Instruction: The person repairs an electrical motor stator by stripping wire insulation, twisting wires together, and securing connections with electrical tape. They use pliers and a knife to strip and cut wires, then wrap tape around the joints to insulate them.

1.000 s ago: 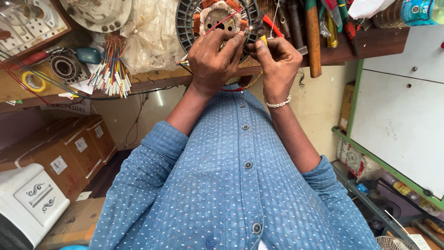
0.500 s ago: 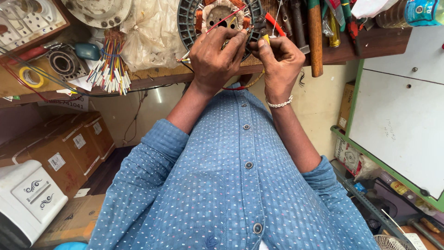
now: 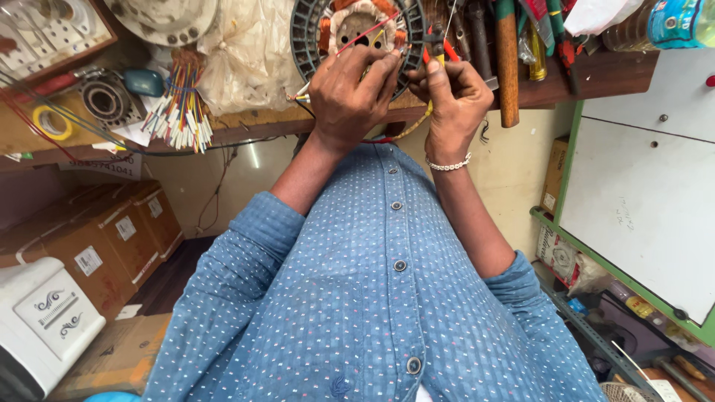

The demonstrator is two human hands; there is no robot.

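A round motor stator (image 3: 313, 30) with copper windings and a dark slotted rim lies on the wooden workbench (image 3: 246, 125). My left hand (image 3: 350, 93) rests against its near edge and pinches thin wires, among them a red wire (image 3: 365, 33) that runs across the windings. My right hand (image 3: 447, 100), with a beaded bracelet at the wrist, is closed around a small pair of pliers with red handles (image 3: 439, 43), whose tip sits at the stator's rim beside my left fingers. My blue dotted shirt fills the lower part of the view.
On the bench lie a bundle of coloured wires (image 3: 179, 112), a round metal bearing part (image 3: 104, 100), a yellow tape roll (image 3: 48, 123) and a wooden-handled hammer (image 3: 506, 67). Cardboard boxes (image 3: 97, 238) and a white appliance (image 3: 45, 320) stand at the left, a white cabinet door (image 3: 640, 201) at the right.
Both hands stay at the stator's edge with only small finger movements. The view has shifted slightly.
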